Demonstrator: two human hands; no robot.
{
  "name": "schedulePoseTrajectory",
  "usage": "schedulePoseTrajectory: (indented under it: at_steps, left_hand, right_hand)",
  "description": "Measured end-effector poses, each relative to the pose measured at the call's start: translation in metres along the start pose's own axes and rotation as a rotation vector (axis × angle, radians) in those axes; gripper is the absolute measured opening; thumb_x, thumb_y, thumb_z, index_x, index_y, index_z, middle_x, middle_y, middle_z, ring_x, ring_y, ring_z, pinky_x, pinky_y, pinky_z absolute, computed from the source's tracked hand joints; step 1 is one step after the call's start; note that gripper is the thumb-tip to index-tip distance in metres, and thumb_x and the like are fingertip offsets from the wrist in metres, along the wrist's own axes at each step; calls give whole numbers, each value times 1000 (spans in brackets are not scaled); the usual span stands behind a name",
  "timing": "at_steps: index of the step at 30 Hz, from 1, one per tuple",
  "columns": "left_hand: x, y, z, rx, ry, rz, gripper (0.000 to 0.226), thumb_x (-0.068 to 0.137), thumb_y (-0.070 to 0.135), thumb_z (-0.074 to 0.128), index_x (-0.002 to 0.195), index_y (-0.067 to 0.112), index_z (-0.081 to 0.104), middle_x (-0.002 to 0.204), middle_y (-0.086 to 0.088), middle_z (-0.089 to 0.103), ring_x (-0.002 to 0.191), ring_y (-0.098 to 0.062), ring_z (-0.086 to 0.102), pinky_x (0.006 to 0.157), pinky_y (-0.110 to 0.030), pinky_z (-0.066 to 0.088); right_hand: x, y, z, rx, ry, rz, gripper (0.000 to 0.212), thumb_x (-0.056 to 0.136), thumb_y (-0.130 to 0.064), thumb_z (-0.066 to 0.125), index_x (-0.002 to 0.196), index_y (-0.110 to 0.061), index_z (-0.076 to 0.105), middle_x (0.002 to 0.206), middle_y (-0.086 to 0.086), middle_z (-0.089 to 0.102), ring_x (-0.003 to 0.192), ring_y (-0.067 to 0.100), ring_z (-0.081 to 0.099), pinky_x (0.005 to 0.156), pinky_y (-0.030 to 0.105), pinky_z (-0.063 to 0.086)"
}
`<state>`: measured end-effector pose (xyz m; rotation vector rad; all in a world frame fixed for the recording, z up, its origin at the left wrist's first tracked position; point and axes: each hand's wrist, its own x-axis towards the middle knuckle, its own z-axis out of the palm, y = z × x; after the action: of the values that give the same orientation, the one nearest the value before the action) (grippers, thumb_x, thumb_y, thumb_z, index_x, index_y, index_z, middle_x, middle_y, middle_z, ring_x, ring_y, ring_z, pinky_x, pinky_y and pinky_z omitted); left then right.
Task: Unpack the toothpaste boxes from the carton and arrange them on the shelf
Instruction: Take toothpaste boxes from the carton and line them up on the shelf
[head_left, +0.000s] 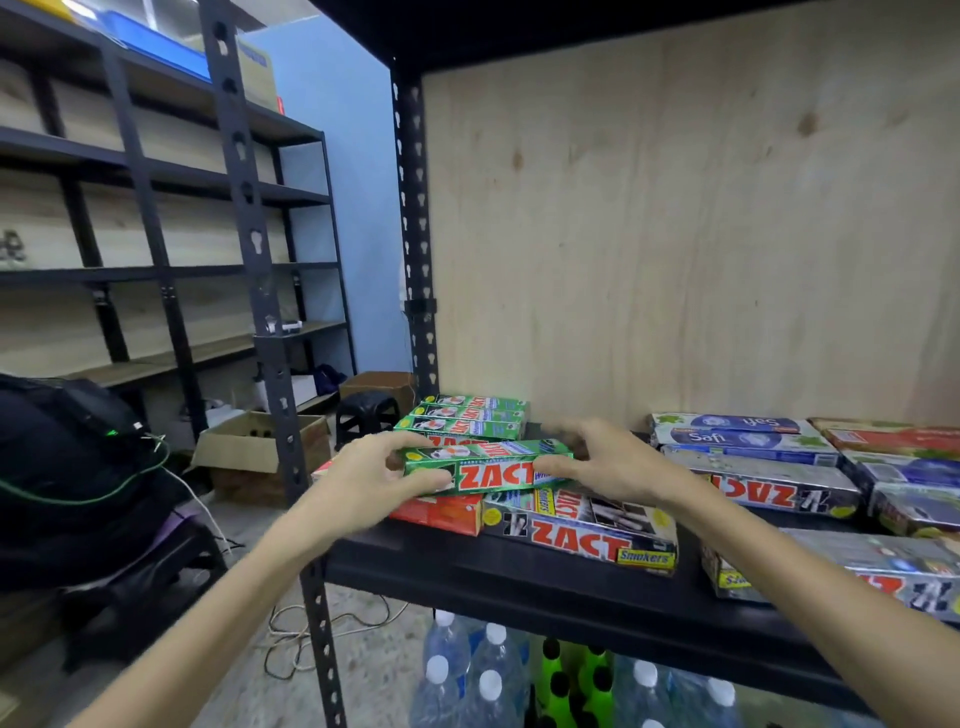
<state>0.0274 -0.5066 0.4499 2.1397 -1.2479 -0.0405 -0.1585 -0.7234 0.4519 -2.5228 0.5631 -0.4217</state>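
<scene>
A green box (485, 466) was held above the shelf (519, 577), gripped at its ends by the left hand (376, 470) and right hand (605, 460). Green boxes (467, 418) lay just behind the hands; a grey box (582, 530) lay below them.

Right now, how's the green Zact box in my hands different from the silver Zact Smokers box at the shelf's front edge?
The green Zact box is held by the left hand and right hand; the silver Smokers box lies on the shelf. The green box looks slimmer, the silver one wider. Both show red Zact lettering.
</scene>
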Motion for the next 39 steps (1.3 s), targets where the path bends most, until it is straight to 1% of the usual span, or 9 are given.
schedulePoseTrajectory:
  at_steps: [3,7,11,16,20,24,28,32,39]
  left_hand:
    - [32,-5,-12,-31,-29,-31,43,85,46,74,126,39,62,116,6,61,94,-5,58,71,-25,48]
    - [79,-21,-15,-47,-44,-132,45,88,28,76,131,26,63,132,-3,62,115,-32,60,97,-47,50]
    - [109,-40,-4,-9,-104,-264,69,87,15,77,148,8,45,149,-13,50,134,-30,50,106,-40,43]
    - [126,-62,8,75,-121,-348,88,80,21,84,152,8,36,148,-13,51,131,-29,52,103,-40,47]
    - [131,-59,15,118,-153,-361,74,77,24,86,139,7,49,132,-10,61,117,-28,58,101,-43,48]
    - [132,-60,16,67,-134,-368,77,72,22,89,138,7,52,132,-10,61,108,-25,58,92,-38,49]
    - [129,-62,17,17,-80,-363,87,71,20,90,146,7,47,146,-10,54,128,-30,54,93,-37,46]
    - [127,-61,17,18,-78,-340,87,70,21,90,145,7,48,145,-10,55,128,-29,54,90,-36,45]
    - [124,-60,19,34,-56,-323,83,74,24,88,145,11,47,142,-9,56,125,-27,55,89,-36,44]
  right_hand:
    - [22,2,3,34,36,46,63,86,-55,72,138,-22,57,138,4,62,111,15,62,84,29,52]
    - [51,-6,14,19,131,58,59,84,-55,75,127,-17,62,120,-1,63,103,15,60,75,29,44]
    - [76,-6,31,-54,82,44,52,83,-50,77,116,-12,66,119,4,67,94,13,59,71,26,46]
    - [82,-1,52,-66,81,27,60,83,-49,79,128,-20,54,108,-6,56,83,2,55,64,17,40]
    - [88,0,54,-100,119,15,74,81,-51,80,139,-26,42,129,-2,45,104,12,54,78,23,41]
    - [96,8,54,-5,84,-7,59,77,-49,84,122,-23,56,116,-10,64,93,2,62,68,16,43]
    - [101,17,57,40,69,10,45,76,-51,84,106,-24,66,100,-10,74,82,2,69,75,27,56]
    - [98,17,59,32,95,-2,45,78,-52,81,109,-23,64,100,-11,71,78,0,65,61,17,43]
    - [98,17,61,50,107,0,45,79,-52,81,111,-23,66,99,-12,70,75,-2,62,59,14,39]
